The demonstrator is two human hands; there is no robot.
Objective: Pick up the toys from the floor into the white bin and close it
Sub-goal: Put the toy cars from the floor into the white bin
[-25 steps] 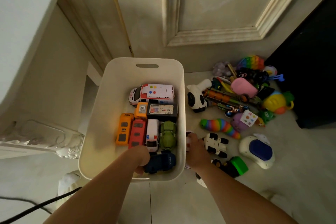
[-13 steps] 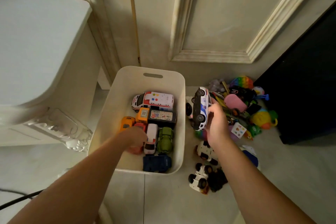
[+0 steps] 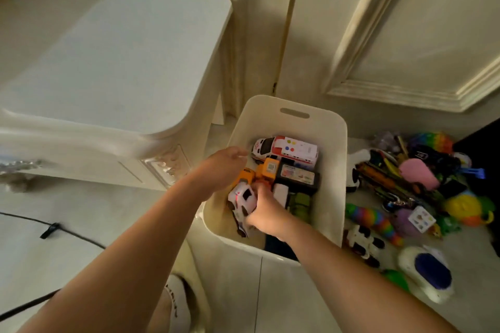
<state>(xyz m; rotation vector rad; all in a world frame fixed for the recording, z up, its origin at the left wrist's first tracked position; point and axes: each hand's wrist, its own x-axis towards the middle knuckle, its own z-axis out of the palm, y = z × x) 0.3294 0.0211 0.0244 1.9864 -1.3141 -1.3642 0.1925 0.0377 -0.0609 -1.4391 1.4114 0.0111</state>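
right hand (image 3: 266, 215) gripping white toy car (image 3: 242, 201) inside white bin (image 3: 335, 197), left hand (image 3: 224, 167) loosely curled

Dim, warm indoor light, soft motion blur, wide-angle bending at edges.

It was a room in a home — a cream panelled door (image 3: 405, 21) with moulding, an ornate carved white cabinet (image 3: 113, 76), and a heap of children's toys (image 3: 422, 192) on the pale floor (image 3: 67, 230).

The room is dim. A white cabinet (image 3: 113, 62) with curly carving stands on the pale floor (image 3: 67, 224). Behind is a cream door (image 3: 405, 21). A black cable (image 3: 54, 227) lies on the floor.
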